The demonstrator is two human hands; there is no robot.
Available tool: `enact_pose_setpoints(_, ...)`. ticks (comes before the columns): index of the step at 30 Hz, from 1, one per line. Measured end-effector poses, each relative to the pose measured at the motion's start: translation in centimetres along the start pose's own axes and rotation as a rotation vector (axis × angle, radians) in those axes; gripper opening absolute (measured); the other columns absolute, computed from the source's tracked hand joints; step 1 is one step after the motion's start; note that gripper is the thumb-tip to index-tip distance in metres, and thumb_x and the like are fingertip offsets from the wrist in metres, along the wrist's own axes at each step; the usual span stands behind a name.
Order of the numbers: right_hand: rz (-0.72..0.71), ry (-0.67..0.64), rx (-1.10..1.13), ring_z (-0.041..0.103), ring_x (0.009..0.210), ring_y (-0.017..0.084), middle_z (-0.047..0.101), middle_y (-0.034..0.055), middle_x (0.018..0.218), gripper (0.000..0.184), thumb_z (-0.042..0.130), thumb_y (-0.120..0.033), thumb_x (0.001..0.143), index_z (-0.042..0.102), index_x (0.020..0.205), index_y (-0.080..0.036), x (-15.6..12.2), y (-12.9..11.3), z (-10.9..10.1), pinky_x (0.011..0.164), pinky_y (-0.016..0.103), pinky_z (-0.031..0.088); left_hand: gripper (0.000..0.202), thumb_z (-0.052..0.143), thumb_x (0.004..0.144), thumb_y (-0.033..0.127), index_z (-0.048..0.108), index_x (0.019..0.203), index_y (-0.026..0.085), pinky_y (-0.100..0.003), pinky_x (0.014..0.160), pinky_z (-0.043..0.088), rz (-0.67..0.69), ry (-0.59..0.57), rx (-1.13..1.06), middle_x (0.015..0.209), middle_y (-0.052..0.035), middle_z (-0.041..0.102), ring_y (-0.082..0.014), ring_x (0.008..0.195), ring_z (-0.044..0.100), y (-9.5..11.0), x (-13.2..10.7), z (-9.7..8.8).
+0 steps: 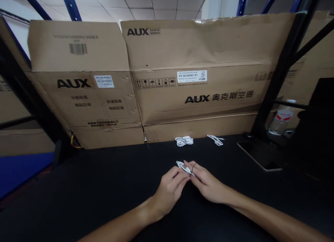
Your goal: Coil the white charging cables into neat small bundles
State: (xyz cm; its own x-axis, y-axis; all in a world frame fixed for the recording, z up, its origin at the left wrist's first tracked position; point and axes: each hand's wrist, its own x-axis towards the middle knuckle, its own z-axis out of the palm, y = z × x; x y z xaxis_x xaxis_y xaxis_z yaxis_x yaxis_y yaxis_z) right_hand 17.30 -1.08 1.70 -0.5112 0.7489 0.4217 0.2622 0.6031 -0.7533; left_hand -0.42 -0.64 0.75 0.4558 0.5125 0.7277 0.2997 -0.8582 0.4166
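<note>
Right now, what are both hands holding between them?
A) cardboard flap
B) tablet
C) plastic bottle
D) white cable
D. The left hand and right hand pinch a white cable between their fingertips, above the black table.

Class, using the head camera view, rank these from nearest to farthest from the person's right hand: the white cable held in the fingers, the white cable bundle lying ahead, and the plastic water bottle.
1. White cable: held in the fingers of the right hand, centre.
2. White cable bundle: ahead, slightly right.
3. Plastic water bottle: farthest, well off to the right.
</note>
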Motion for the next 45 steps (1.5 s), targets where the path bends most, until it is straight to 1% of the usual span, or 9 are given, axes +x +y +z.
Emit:
enact_pose_setpoints(3,0.014,-0.088,0.016,0.043,0.113,0.019,0.048,0.0062,0.114,0.049,0.048,-0.014,0.085,0.043,0.133,-0.025,0.0,-0.2,-0.3,0.105,0.038,0.027,0.019,0.052,0.087,0.008,0.062,0.099,0.02,-0.032,0.074,0.049,0.081,-0.037,0.104,0.089,-0.0044,0.059,-0.0169,0.082,0.055,-0.1,-0.1,-0.3)
enact_pose_setpoints(7,-0.01,-0.094,0.078,0.045,0.103,0.017,0.05,0.0042,0.105,0.031,0.042,-0.024,0.092,0.052,0.121,-0.024,0.1,-0.6,-0.1,0.1,0.035,0.031,0.021,0.052,0.086,0.007,0.061,0.098,0.022,-0.032,0.071,0.047,0.089,-0.007,0.209,0.085,-0.0034,0.054,-0.0169,0.08,0.05,-0.2,-0.2,-0.3)
enact_pose_setpoints(11,0.097,0.009,0.248,0.044,0.074,0.013,0.047,0.0016,0.081,0.035,0.035,-0.043,0.094,0.06,0.093,-0.018,0.2,0.1,1.1,0.071,0.027,0.04,0.015,0.054,0.087,0.01,0.055,0.098,0.02,-0.032,0.073,0.046,-0.011,0.033,0.169,0.089,-0.0036,0.05,-0.0174,0.083,0.049,-0.5,-0.4,0.1)
enact_pose_setpoints(14,0.234,0.037,0.501,0.029,0.053,0.008,0.036,-0.0036,0.063,0.044,0.037,-0.054,0.091,0.055,0.081,-0.015,0.3,0.9,1.8,0.049,0.022,0.026,0.02,0.063,0.082,0.019,0.046,0.093,0.019,-0.032,0.071,0.045,-0.089,0.096,0.164,0.09,-0.0035,0.047,-0.018,0.083,0.047,-0.7,-0.4,0.3)
enact_pose_setpoints(19,0.308,0.043,0.801,0.021,0.049,0.006,0.034,-0.0051,0.057,0.04,0.045,-0.048,0.09,0.06,0.082,-0.011,0.4,0.6,1.1,0.046,0.022,0.015,0.043,0.077,0.068,0.029,0.039,0.086,0.02,-0.033,0.071,0.043,-0.244,0.191,0.149,0.092,-0.0023,0.042,-0.0185,0.083,0.047,-0.9,-0.1,0.4)
enact_pose_setpoints(25,0.379,-0.041,1.089,0.025,0.048,0.002,0.054,0.0028,0.077,0.025,0.053,-0.037,0.089,0.059,0.088,-0.013,0.3,-0.1,-0.2,0.046,0.021,0.015,0.073,0.079,0.064,0.035,0.04,0.125,0.025,-0.042,0.087,0.042,-0.35,0.025,-0.124,0.125,-0.0098,0.044,-0.0268,0.109,0.048,-1.6,0.7,0.0)
enact_pose_setpoints(32,0.404,-0.106,1.138,0.031,0.044,0.001,0.06,0.0061,0.078,0.025,0.058,-0.035,0.086,0.056,0.097,-0.013,-0.1,0.6,0.1,0.044,0.019,0.017,0.059,0.068,0.076,0.037,0.045,0.13,0.029,-0.045,0.097,0.037,-0.212,-0.23,-0.286,0.123,-0.008,0.053,-0.026,0.114,0.046,-0.6,1.1,-0.4)
enact_pose_setpoints(38,0.454,-0.033,1.175,0.031,0.045,0.0,0.049,-0.0021,0.071,0.025,0.066,-0.031,0.081,0.055,0.097,-0.015,-0.1,0.9,0.2,0.045,0.019,0.018,0.04,0.064,0.081,0.031,0.054,0.119,0.027,-0.04,0.09,0.039,-0.243,-0.176,-0.154,0.107,-0.0064,0.057,-0.0231,0.101,0.05,0.0,1.0,-0.4)
enact_pose_setpoints(45,0.505,-0.034,1.14,0.026,0.042,0.001,0.046,-0.0052,0.063,0.033,0.063,-0.04,0.082,0.05,0.101,-0.017,0.1,1.0,0.4,0.043,0.019,0.016,0.014,0.064,0.082,0.032,0.063,0.083,0.017,-0.028,0.07,0.042,-0.33,-0.128,-0.179,0.08,-0.0028,0.058,-0.0168,0.075,0.054,-0.6,0.8,0.0)
